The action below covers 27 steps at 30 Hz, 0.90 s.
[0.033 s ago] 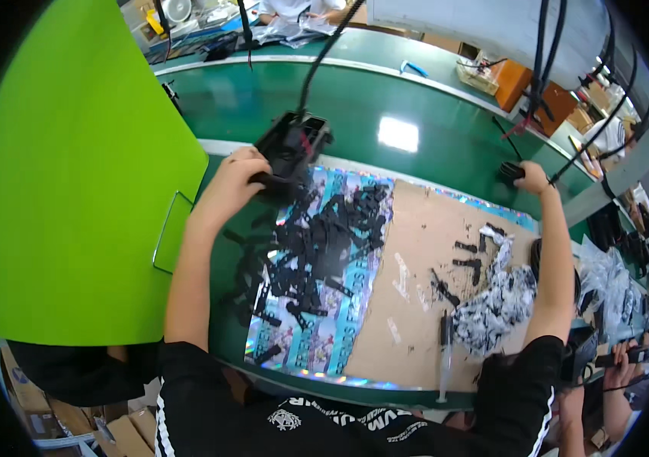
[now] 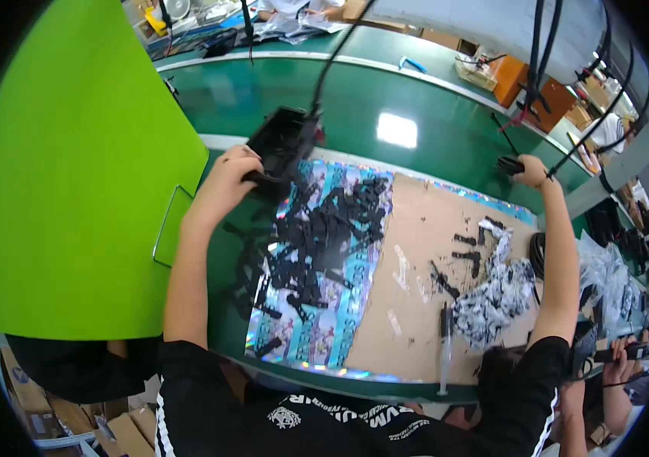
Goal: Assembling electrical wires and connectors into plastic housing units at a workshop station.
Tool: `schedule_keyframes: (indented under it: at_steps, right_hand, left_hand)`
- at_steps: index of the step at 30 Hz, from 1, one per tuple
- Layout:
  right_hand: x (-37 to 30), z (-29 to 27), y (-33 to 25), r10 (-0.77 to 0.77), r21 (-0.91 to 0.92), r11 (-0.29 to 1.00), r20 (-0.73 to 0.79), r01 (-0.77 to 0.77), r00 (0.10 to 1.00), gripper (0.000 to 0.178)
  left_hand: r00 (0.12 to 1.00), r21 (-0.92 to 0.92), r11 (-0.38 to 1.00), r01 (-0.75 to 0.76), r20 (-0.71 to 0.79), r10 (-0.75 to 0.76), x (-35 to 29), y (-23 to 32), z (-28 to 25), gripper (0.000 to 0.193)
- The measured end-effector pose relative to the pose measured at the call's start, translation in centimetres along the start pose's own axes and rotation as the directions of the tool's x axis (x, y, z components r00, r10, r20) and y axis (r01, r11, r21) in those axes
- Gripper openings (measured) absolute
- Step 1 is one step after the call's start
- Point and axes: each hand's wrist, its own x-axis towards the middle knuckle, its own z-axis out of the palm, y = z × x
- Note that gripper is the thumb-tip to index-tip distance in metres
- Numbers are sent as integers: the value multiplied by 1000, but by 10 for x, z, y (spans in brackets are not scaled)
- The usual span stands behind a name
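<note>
Both hands pinch: left hand (image 2: 233,172) a black tray (image 2: 279,145), right hand (image 2: 532,171) a dark object (image 2: 508,165).

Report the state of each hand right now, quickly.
Left hand: closed on the edge of a black box.
Right hand: closed on a small black object, kind unclear.

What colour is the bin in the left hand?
The bin is black, seen in the head view.
</note>
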Motion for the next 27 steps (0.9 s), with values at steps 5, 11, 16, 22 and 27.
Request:
schedule_keyframes:
  at_steps: [5,11,16,22,27]
  right_hand:
    - [-104,-68,-114,-200,42,978,-90,204,976,32]
    - [-239,-70,-216,-207,125,953,-389,274,898,36]
    - [-312,-72,-300,-345,89,885,-534,457,772,39]
    - [-357,-65,-333,-604,-14,756,-404,655,687,20]
    - [-357,-35,-318,-539,160,788,-289,595,791,24]
  left_hand:
    - [986,200,979,-40,-151,71,-31,-15,-5,19]
    - [901,212,976,52,-430,45,-44,63,1,7]
    - [841,-803,356,479,536,78,-52,141,44,75]
    - [832,-444,-735,513,469,297,19,181,94,61]
    - [862,-701,-682,209,461,-209,62,127,73,27]
